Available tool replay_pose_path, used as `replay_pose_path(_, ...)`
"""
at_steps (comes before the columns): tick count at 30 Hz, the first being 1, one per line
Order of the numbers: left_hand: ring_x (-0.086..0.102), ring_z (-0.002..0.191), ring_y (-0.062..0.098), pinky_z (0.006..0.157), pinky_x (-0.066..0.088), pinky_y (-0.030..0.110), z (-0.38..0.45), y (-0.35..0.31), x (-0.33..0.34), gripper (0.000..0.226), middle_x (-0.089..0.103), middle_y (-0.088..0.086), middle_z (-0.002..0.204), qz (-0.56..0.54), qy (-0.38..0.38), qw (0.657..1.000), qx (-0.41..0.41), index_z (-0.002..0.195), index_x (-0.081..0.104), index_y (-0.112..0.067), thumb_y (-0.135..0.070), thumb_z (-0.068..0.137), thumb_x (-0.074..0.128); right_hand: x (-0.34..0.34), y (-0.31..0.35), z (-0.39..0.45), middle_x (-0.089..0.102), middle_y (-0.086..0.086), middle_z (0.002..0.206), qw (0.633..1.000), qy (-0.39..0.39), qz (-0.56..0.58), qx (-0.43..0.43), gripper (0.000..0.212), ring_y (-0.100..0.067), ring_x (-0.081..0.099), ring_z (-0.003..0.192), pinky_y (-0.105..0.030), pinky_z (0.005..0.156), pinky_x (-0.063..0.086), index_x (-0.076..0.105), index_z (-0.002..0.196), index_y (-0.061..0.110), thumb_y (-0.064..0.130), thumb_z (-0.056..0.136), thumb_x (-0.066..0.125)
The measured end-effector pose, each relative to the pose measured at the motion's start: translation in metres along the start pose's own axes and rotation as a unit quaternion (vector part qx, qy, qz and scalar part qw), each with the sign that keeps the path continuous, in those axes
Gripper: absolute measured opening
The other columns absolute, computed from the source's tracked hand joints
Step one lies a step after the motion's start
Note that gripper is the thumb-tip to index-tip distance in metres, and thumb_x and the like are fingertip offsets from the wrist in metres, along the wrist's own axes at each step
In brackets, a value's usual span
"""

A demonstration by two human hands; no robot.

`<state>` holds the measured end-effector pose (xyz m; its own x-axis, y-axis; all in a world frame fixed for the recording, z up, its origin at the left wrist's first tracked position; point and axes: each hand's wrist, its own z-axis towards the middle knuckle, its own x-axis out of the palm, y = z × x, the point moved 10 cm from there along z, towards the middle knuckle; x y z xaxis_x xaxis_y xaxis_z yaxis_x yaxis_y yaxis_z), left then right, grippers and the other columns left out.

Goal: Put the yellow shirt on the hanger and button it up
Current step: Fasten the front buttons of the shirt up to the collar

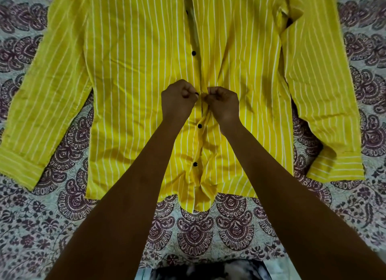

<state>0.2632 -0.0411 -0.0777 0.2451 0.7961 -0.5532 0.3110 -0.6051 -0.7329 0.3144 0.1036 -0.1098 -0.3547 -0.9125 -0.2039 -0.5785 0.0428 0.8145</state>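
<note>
Head view, left to right: yellow shirt [129,75], thin white-striped woven cloth, lies flat and creased on paisley bedspread [27,217]; left hand [177,101] and right hand [223,104], fingers curled, pinch its central placket [203,112] beside a round black button [199,126].

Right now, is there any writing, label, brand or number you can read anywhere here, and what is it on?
None: no readable text.
The yellow shirt shows only white stripes and black buttons; no label is in view.
The bedsheet carries a paisley print, no letters.
The left hand and right hand bear no writing.
</note>
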Motion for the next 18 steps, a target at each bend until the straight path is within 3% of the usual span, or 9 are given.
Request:
replay_pose_path(4, 0.065, 0.073, 0.014, 0.072, 0.050, 0.024, -0.007, -0.004, -0.001, 0.009, 0.069, 0.003, 0.075, -0.016, -0.026, 0.999, 0.009, 0.082, 0.068, -0.008, -0.006, 0.074, 0.066, -0.001, -0.002, -0.004, 0.060, 0.008, 0.070, 1.000, -0.022, 0.017, 0.006, 0.013, -0.002, 0.056, 0.067, -0.024, 0.074, 0.047, 0.068, 0.094, 0.001, 0.000, 0.081, 0.064)
replay_pose_path(6, 0.066, 0.076, 0.015, 0.066, 0.047, 0.020, -0.008, -0.006, -0.002, 0.008, 0.071, 0.005, 0.079, 0.001, -0.038, 0.999, 0.012, 0.080, 0.068, -0.009, -0.006, 0.074, 0.064, -0.001, -0.001, -0.006, 0.063, 0.004, 0.074, 1.000, -0.024, 0.019, 0.002, 0.016, -0.005, 0.058, 0.071, -0.025, 0.078, 0.048, 0.067, 0.096, -0.002, 0.001, 0.081, 0.064)
replay_pose_path(9, 0.065, 0.078, 0.013, 0.058, 0.037, 0.011, -0.007, -0.007, -0.004, 0.010, 0.071, 0.004, 0.082, 0.039, -0.055, 0.998, 0.000, 0.082, 0.067, -0.011, -0.009, 0.074, 0.062, -0.002, 0.004, -0.011, 0.070, -0.015, 0.092, 0.999, -0.036, 0.010, -0.024, 0.018, -0.014, 0.062, 0.082, -0.031, 0.084, 0.050, 0.068, 0.097, -0.002, 0.002, 0.080, 0.065)
replay_pose_path(14, 0.066, 0.076, 0.012, 0.066, 0.046, 0.015, -0.009, -0.018, -0.005, 0.009, 0.072, 0.005, 0.081, 0.011, -0.044, 0.999, 0.014, 0.082, 0.070, -0.009, -0.008, 0.074, 0.065, -0.006, 0.001, -0.014, 0.070, -0.019, 0.095, 0.998, -0.057, 0.028, -0.027, 0.018, -0.016, 0.062, 0.085, -0.034, 0.086, 0.051, 0.068, 0.097, -0.003, 0.000, 0.079, 0.064)
replay_pose_path(18, 0.070, 0.075, 0.022, 0.079, 0.057, 0.040, -0.007, -0.004, -0.007, 0.010, 0.072, 0.009, 0.076, -0.083, -0.028, 0.996, -0.030, 0.081, 0.073, -0.008, -0.008, 0.072, 0.069, -0.004, 0.000, -0.014, 0.070, -0.019, 0.095, 0.997, -0.051, 0.048, -0.030, 0.019, -0.019, 0.064, 0.085, -0.036, 0.085, 0.052, 0.068, 0.098, -0.005, -0.001, 0.080, 0.063)
